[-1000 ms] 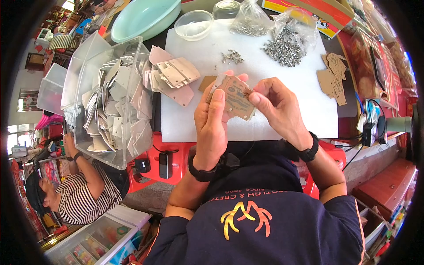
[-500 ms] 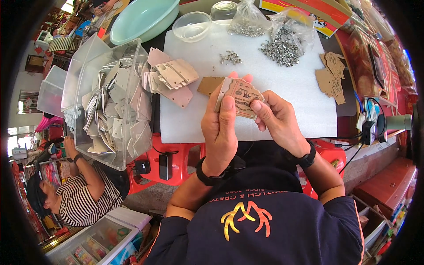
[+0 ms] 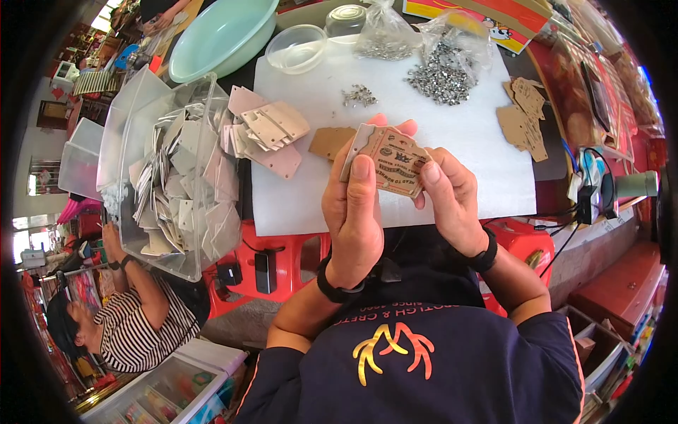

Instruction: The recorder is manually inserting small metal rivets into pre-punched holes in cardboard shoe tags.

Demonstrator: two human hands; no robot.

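While both hands, left hand and right hand, pinch the brown printed tag, a clear bin of tags, loose tags and rivets surround it on the white mat.

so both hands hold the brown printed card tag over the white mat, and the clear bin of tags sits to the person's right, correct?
Not quite. The head view shows the clear bin on the person's left, not right. The rest holds: left hand and right hand both hold the brown printed card tag over the white mat.
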